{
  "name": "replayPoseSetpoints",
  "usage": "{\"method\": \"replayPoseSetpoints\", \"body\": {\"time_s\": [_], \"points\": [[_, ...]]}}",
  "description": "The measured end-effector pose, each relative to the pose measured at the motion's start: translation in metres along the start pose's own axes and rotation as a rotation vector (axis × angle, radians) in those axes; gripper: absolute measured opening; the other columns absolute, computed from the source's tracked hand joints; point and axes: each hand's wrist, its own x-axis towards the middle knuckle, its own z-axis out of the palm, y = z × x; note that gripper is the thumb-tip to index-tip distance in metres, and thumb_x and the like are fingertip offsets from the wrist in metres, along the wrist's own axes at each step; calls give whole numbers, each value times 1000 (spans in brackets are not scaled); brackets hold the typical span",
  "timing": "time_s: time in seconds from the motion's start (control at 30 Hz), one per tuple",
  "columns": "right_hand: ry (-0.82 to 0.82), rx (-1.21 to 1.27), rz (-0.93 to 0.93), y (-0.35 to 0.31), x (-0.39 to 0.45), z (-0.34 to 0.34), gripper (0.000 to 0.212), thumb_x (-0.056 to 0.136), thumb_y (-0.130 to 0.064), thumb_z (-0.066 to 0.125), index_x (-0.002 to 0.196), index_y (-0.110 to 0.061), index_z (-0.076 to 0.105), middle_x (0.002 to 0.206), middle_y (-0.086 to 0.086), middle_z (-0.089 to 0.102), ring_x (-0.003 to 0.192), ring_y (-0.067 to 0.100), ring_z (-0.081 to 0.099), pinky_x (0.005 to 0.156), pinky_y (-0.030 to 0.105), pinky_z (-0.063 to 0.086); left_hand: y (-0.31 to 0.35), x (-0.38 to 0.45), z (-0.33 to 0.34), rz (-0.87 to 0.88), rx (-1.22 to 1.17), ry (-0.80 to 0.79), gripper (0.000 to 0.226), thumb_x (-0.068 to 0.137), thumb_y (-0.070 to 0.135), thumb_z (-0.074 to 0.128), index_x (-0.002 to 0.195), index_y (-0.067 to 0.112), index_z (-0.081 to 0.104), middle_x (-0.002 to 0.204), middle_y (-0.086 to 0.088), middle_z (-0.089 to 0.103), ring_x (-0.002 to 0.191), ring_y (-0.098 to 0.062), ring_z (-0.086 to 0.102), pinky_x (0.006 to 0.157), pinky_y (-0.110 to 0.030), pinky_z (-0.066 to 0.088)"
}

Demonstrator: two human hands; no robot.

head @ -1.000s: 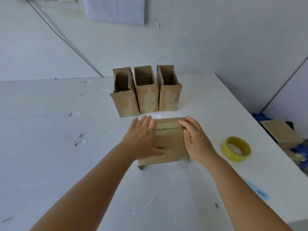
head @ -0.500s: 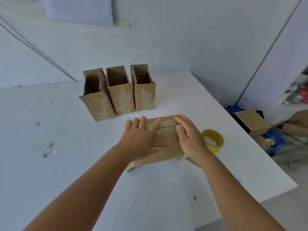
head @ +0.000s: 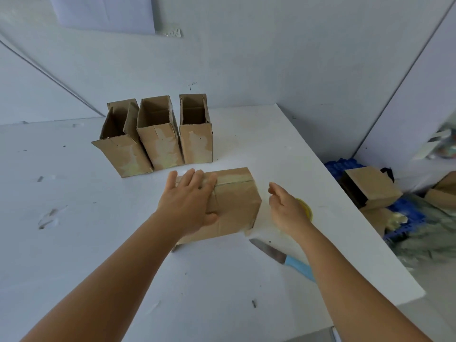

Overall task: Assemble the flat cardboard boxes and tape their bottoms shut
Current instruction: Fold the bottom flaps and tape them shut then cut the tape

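On the white table (head: pixel 74 243) three assembled cardboard boxes (head: pixel 158 137) stand upright in a row near the wall, mouths open, which suggests their bottoms are closed. A fourth box (head: pixel 234 206) lies on its side just in front of them, tape across its far end; it looks taped or nearly so. The left hand (head: pixel 187 206) presses flat on it, fingers straight. The right hand (head: pixel 287 208) hovers just beside the box, loosely open and holding nothing, above a yellow tape roll (head: pixel 307 208). A blue-handled knife (head: pixel 283 257) lies near. More cardboard (head: pixel 370 186) is piled off the table's right edge, so further boxes likely remain.
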Motion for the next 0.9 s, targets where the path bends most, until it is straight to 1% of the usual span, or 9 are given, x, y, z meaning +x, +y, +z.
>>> {"method": "replayPoseSetpoints", "body": {"time_s": [0.07, 0.13, 0.2, 0.23, 0.3, 0.4, 0.53, 0.7, 0.9], "points": [[-36, -96, 84, 19, 5, -3, 45, 101, -20, 30, 145, -16, 32, 147, 1, 40, 130, 21, 44, 104, 31, 35, 4, 0, 2, -19, -14, 7, 83, 85, 60, 41, 149, 23, 3, 152, -4, 17, 142, -22, 15, 114, -43, 14], [-56, -158, 119, 38, 12, -3, 28, 99, -17, 32, 117, -20, 54, 116, -5, 57, 103, 13, 56, 86, 24, 42, 8, 0, 5, -43, -38, -9, 85, 86, 59, 42, 150, 22, -1, 156, -5, 10, 145, -23, 9, 115, -41, 15], [-71, -240, 132, 52, 18, -3, 31, 96, -11, 34, 72, -30, 39, 75, -12, 42, 65, 4, 40, 59, 19, 31, 10, -2, 9, -50, -57, -8, 85, 87, 58, 41, 150, 23, -5, 158, -6, 5, 146, -22, 4, 115, -39, 14], [-96, -266, 147, 58, 20, -3, 34, 93, -6, 34, 68, -30, 35, 71, -10, 39, 62, 5, 36, 56, 20, 29, 10, -3, 10, -52, -68, -4, 86, 88, 58, 41, 150, 23, -6, 159, -5, 4, 147, -22, 2, 115, -38, 13], [-143, -293, 153, 63, 20, -6, 27, 86, 1, 37, 85, -18, 56, 85, 4, 56, 76, 17, 52, 68, 29, 42, 10, -5, 12, -60, -90, 1, 86, 88, 57, 42, 150, 24, -7, 159, -5, 1, 147, -22, 0, 115, -38, 11], [-180, -332, 134, 65, 19, -12, 45, 82, 5, 39, 120, -11, 56, 109, 11, 62, 101, 30, 58, 84, 35, 47, 11, -6, 14, -65, -113, 20, 87, 87, 56, 44, 151, 25, -6, 160, -5, 2, 147, -22, 0, 115, -39, 10], [-127, -381, 103, 71, 17, -12, 43, 77, 6, 39, 109, -12, 60, 91, 8, 62, 93, 33, 60, 71, 34, 46, 12, -7, 16, -73, -147, 35, 87, 87, 54, 47, 151, 25, -5, 160, -5, 1, 147, -22, -1, 115, -39, 9], [53, -159, 71, 56, 10, -14, 38, 90, -6, 48, 125, -14, 59, 122, 5, 65, 113, 27, 58, 94, 31, 45, 12, -10, 18, -74, -176, 37, 85, 89, 53, 45, 151, 25, -6, 160, -4, -3, 147, -21, -5, 116, -39, 6], [306, 192, -37, 3, 1, -25, 36, 86, -6, 52, 120, -16, 61, 118, 0, 67, 105, 13, 61, 93, 30, 48, 14, -12, 17, -91, -193, 20, 84, 90, 55, 41, 150, 26, -10, 160, -1, -9, 147, -18, -10, 118, -39, 2]]}}
